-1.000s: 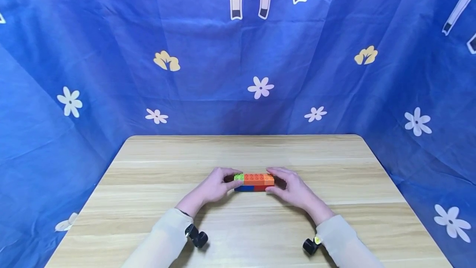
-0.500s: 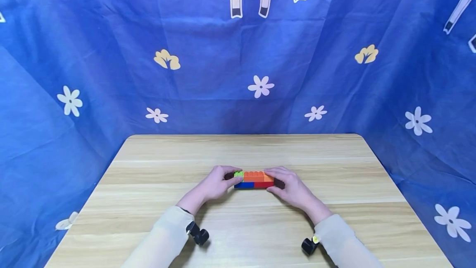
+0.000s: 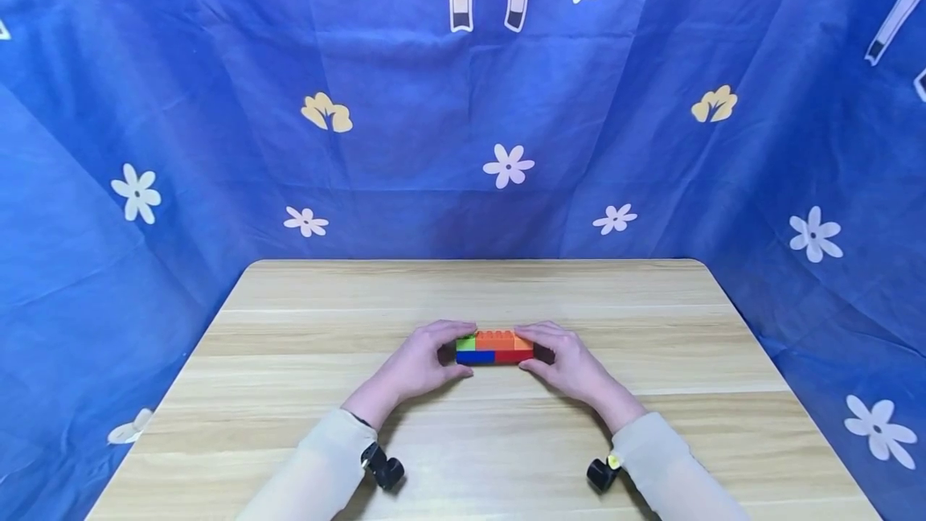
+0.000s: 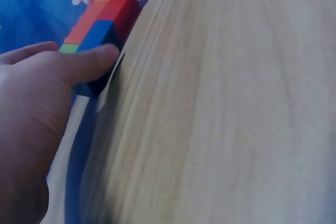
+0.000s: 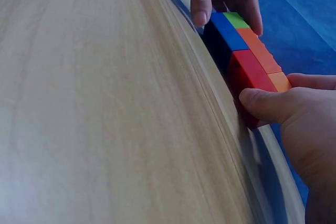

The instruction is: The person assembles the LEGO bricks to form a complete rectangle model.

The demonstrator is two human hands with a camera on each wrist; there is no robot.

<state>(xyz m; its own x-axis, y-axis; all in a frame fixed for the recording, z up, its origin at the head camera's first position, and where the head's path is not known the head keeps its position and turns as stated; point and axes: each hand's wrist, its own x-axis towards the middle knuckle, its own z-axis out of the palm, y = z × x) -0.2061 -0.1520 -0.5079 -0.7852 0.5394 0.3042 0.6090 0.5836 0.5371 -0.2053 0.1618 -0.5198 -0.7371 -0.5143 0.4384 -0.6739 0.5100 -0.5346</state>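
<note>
A joined bar of toy building bricks (image 3: 495,346) lies lengthwise between both hands, low over the table. Its upper row runs green, red-orange and light orange; blue and red bricks form the lower row. At the green and blue end, my left hand (image 3: 419,358) curls round the bar, fingers behind the top and thumb by the blue brick's (image 5: 223,32) lower front edge; whether that thumb touches is unclear. My right hand (image 3: 567,358) grips the opposite end, its thumb on the red brick (image 5: 252,72) and fingers over the light orange brick (image 5: 279,81).
Pale wood-grain table (image 3: 485,441) extends around the hands, with rounded far corners. Blue printed cloth (image 3: 463,127) hangs behind it and along both sides. Black wrist cameras (image 3: 383,466) sit at the sleeve cuffs.
The bar has tipped back, so its front face shows more and its studded top less. My left thumb has slid down from the green brick to below the blue one.
</note>
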